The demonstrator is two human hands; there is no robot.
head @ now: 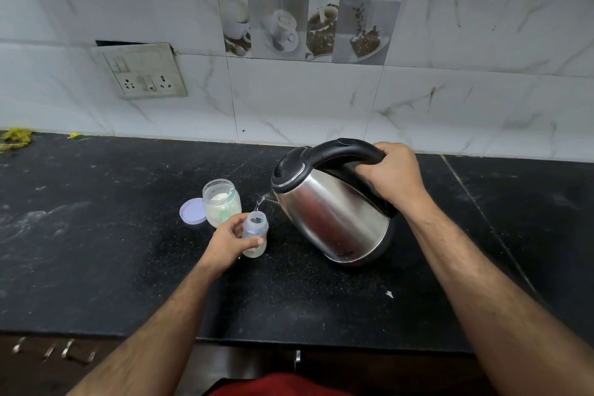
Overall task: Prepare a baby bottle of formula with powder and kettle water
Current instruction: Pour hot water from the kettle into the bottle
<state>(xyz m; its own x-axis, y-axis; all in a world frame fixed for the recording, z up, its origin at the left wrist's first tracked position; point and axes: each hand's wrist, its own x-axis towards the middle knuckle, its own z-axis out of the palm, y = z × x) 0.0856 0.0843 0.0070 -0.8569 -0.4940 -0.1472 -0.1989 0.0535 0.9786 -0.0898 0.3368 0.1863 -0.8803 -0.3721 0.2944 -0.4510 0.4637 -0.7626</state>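
A clear baby bottle [255, 233] without its cap stands on the black counter [96, 235], and my left hand [229, 239] grips its side. My right hand [390, 175] is wrapped around the black handle of a steel kettle [334, 212], which is lifted and tilted to the left. A thin stream of water runs from its spout into the bottle's mouth. Just behind the bottle stands an open clear jar of white powder [221, 206] with a scoop inside. The jar's lilac lid [193, 210] lies flat to its left.
A white tiled wall rises behind the counter, with a switch and socket plate [143, 72] at the left. Yellow scraps [16, 138] lie at the counter's far left back. The counter's front edge runs close to my body, with drawer handles [51, 352] below.
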